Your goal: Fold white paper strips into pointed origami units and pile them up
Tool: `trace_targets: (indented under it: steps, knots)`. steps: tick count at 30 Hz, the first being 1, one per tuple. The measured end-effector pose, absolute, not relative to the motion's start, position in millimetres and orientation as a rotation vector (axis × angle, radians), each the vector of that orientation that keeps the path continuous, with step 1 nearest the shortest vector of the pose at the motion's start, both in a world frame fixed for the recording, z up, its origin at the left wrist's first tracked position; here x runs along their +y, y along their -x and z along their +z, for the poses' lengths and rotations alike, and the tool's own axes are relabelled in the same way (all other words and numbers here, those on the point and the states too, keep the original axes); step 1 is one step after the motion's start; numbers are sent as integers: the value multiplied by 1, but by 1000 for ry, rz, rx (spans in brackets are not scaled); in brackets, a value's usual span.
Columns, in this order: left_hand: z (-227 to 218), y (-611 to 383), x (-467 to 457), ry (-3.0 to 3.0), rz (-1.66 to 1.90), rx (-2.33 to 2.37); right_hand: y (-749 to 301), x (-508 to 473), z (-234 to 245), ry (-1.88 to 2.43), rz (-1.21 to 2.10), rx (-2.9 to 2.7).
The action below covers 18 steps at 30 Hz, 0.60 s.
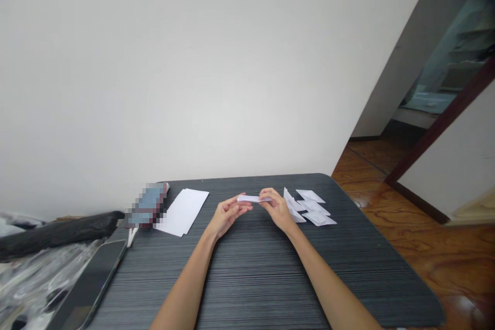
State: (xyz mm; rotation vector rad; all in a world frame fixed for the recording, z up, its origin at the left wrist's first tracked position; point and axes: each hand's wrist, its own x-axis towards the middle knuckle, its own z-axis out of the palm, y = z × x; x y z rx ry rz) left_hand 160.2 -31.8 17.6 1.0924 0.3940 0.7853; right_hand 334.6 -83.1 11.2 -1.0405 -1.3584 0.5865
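Note:
Above the middle of the dark table, a folded piece of white paper (249, 198) is held level between both hands. My left hand (228, 214) has its fingers closed around the paper's left end, palm partly turned up. My right hand (276, 207) pinches the right end from above, thumb and fingers together. Just right of that hand lie several folded white paper pieces (310, 196), some flat and overlapping, one with a raised point (288, 198). Flat white paper sheets (185, 211) lie stacked to the left of my left hand.
The dark striped table (266, 278) stands against a white wall. A pixelated device-like object (149, 203) sits at the back left. A dark flat-screened device (91, 283) rests along the left edge, beside clear plastic wrapping (42, 268) and a black roll (62, 234).

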Motion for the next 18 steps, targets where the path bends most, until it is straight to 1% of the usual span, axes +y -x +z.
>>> trace_targets:
  steps: [7, 16, 18]
  knots:
    - [14, -161, -29, -1128, 799, 481, -332, -84, 12, 1015, 618, -1388]
    - [9, -161, -25, -1062, 787, 613, -333, -91, 15, 1072, 523, -1517]
    - [9, -159, -22, -1054, 796, 645, -335, -93, 18, 1060, 574, -1506]
